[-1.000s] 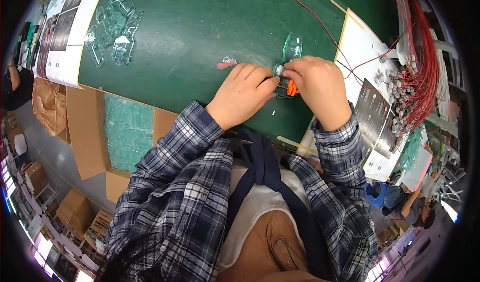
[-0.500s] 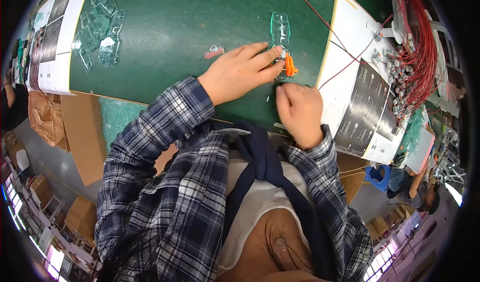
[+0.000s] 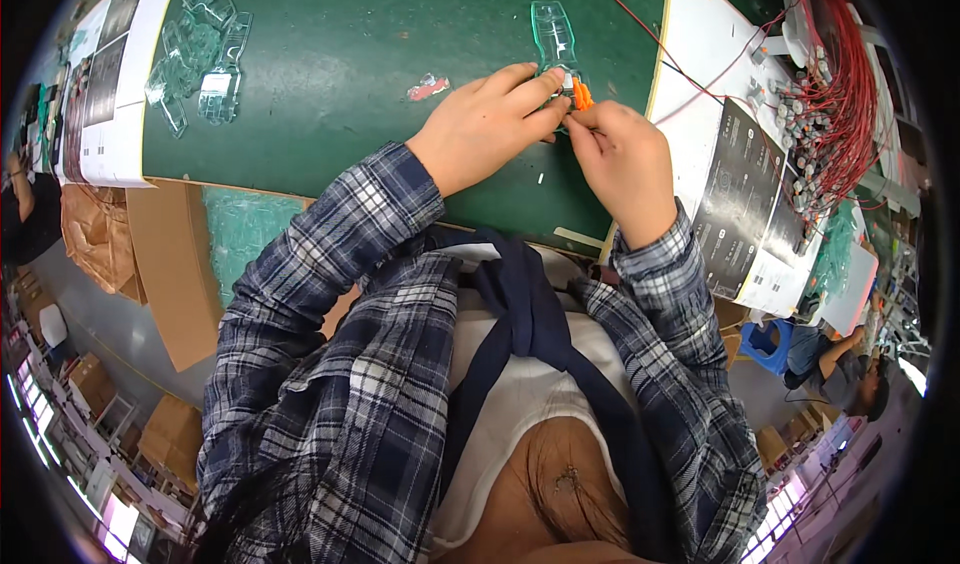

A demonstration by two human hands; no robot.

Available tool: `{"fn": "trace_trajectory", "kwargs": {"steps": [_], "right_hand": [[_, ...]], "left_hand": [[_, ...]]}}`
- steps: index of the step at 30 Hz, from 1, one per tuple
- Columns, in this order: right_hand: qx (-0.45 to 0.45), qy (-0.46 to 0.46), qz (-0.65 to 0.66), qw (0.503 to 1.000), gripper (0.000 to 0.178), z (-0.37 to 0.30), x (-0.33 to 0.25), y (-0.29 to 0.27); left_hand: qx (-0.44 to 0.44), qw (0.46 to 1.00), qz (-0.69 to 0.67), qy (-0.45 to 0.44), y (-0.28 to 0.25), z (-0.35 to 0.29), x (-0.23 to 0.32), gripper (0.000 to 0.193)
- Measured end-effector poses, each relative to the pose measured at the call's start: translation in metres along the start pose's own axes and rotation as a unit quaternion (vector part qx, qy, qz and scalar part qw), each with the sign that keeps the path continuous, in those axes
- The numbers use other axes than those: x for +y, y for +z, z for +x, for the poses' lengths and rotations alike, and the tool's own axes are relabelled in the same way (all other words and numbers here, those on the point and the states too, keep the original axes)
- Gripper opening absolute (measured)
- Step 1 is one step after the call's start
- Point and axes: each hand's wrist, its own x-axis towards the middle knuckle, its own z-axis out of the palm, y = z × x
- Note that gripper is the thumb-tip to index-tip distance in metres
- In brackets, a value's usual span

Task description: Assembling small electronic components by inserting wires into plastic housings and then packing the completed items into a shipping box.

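Casings (image 3: 198,46) left of hands (image 3: 487,116), wires (image 3: 848,89) right

Right grip (image 3: 627,159) back at orange piece (image 3: 582,94)

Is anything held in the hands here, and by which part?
The left hand holds the clear shell by its nearer half; whether the right hand grips anything cannot be told.

1. Pale lines of print cross the black panel (image 3: 735,204) on the right sheet (image 3: 690,49), too small to read.
2. Tiny dark marks, equally illegible, sit near that sheet's lower edge.
3. Dark printed blocks cover part of the left sheet (image 3: 130,114), with no legible wording.
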Motion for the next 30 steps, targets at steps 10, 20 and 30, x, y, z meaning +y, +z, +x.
{"fn": "trace_trajectory", "kwargs": {"steps": [10, 20, 30], "right_hand": [[-0.031, 0.215, 0.167, 0.962, 0.008, -0.019, 0.001, -0.005], [0.0, 0.002, 0.017, 1.0, 0.015, -0.033, -0.01, 0.005], [-0.154, -0.285, 0.226, 0.919, 0.023, 0.151, -0.094, 0.012]], "left_hand": [[0.001, 1.0, -0.016, -0.012, -0.003, 0.003, 0.003, 0.038], [0.052, 0.995, -0.017, -0.086, 0.0, 0.013, 0.016, 0.028], [0.005, 0.979, 0.103, -0.175, 0.022, 0.002, 0.032, 0.026]]}}
